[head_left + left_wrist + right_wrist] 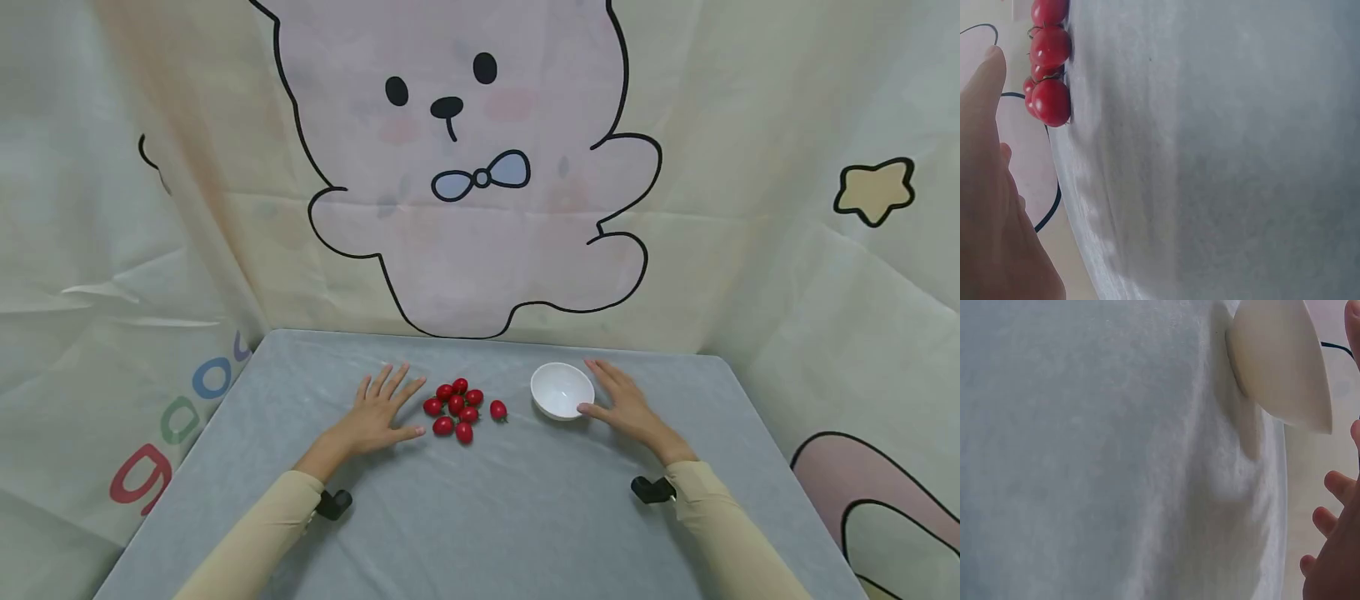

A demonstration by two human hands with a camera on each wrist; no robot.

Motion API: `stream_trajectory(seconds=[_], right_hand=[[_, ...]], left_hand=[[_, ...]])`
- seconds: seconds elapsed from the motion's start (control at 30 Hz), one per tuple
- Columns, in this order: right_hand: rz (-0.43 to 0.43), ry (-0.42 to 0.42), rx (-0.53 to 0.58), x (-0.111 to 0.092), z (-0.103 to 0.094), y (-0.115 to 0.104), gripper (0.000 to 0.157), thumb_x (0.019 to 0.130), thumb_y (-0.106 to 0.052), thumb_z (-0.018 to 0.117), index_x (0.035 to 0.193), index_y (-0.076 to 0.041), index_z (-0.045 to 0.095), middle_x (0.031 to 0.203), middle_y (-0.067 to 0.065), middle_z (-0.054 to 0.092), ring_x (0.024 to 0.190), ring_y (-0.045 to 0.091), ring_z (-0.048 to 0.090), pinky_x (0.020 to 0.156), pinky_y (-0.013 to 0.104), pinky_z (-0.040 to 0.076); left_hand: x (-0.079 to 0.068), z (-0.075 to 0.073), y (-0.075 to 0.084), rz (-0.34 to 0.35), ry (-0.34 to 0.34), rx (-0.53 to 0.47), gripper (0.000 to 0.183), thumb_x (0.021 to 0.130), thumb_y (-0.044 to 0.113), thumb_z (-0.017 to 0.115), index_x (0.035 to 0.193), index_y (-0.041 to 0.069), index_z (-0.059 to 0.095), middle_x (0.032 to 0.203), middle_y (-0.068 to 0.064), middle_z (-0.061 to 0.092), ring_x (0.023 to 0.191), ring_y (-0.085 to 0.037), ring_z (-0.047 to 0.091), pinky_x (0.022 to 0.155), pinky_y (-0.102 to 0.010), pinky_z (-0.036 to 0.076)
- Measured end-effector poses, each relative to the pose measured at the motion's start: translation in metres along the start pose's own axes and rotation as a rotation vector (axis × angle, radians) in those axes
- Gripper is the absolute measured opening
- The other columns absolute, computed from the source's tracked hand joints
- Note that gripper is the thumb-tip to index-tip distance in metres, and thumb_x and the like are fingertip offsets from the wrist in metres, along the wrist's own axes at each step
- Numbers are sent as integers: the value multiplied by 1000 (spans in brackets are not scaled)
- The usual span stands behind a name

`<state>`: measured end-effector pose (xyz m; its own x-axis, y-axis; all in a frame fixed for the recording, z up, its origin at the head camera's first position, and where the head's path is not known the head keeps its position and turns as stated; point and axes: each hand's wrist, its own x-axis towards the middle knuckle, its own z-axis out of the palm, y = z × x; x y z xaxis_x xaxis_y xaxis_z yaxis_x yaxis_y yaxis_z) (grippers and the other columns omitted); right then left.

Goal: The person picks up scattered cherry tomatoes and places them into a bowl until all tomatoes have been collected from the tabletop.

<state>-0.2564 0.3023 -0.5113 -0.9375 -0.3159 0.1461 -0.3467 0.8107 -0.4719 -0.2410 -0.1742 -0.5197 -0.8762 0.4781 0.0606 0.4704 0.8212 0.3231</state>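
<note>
Several red cherry tomatoes point(456, 405) lie in a loose cluster on the table, and a single tomato point(498, 410) sits a little to their right. My left hand point(377, 419) is just left of the cluster, fingers spread and straight, holding nothing. In the left wrist view its thumb points toward the tomatoes point(1052, 102). A white bowl point(561, 390) stands upright with bare insides showing. At the bowl's right side is my right hand point(624, 403), fingers extended, the thumb overlapping the rim in the head view. The right wrist view shows the bowl point(1279, 362) beside the fingers.
A pale grey-blue cloth covers the table point(480, 517). Behind it hangs a cream curtain point(720, 275) with a cartoon bear, close to the table's back edge. Similar cloth walls stand at left and right. Each wrist carries a small black camera point(333, 504).
</note>
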Motion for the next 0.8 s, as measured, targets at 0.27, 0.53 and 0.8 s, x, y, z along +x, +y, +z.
stream_trajectory(seconds=[0.27,0.53,0.8], right_hand=[[34,-66,62,10,9,0,97,83,-49,74,158,-15,23,163,18,24,149,45,20,115,69,16],[40,-90,61,13,16,-2,108,77,-51,79,158,-10,20,162,21,26,147,46,25,115,68,21],[75,-93,108,15,18,-6,110,76,-50,80,158,-9,19,161,22,26,146,47,26,115,68,23]], left_hand=[[1,1,3,-7,-7,-1,86,88,65,59,158,28,25,168,-12,11,154,-43,6,115,-73,7],[4,6,6,-16,-28,-6,87,88,65,58,158,25,24,168,-13,9,154,-45,5,115,-73,6],[11,11,6,-23,-33,-9,85,90,66,55,159,29,20,169,-9,6,155,-42,3,116,-72,5]])
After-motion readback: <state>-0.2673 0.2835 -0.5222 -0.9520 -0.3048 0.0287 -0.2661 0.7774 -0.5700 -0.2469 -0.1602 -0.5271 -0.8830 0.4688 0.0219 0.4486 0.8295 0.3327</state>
